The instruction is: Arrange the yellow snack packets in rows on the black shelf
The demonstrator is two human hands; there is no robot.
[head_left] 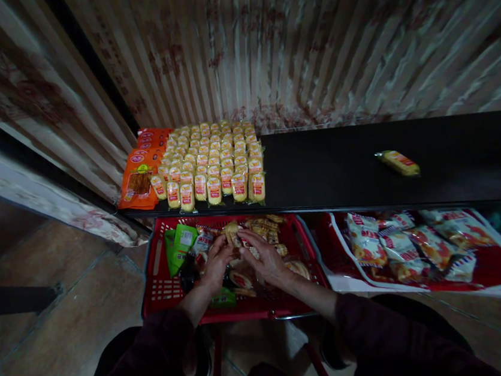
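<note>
Both hands are over the red shopping basket [152,277]. My left hand [216,264] is curled, its fingers at the near left side of a small yellowish wrapped snack [232,233]. From the other side my right hand [265,260] closes its fingers on the same snack, whose lower part they partly hide. Around the hands lie more wrapped snacks [264,230], a green packet [181,247] and a round packaged item [241,279]. Behind the basket, upright rows of small yellow wrapped cakes [214,189] stand on the black shelf [320,162].
Orange packets [140,176] lie at the shelf's left end. One wrapped cake [399,162] lies alone farther right. A second red basket [499,271] holds white and orange snack bags [403,255]. A striped patterned curtain [262,48] hangs behind the shelf.
</note>
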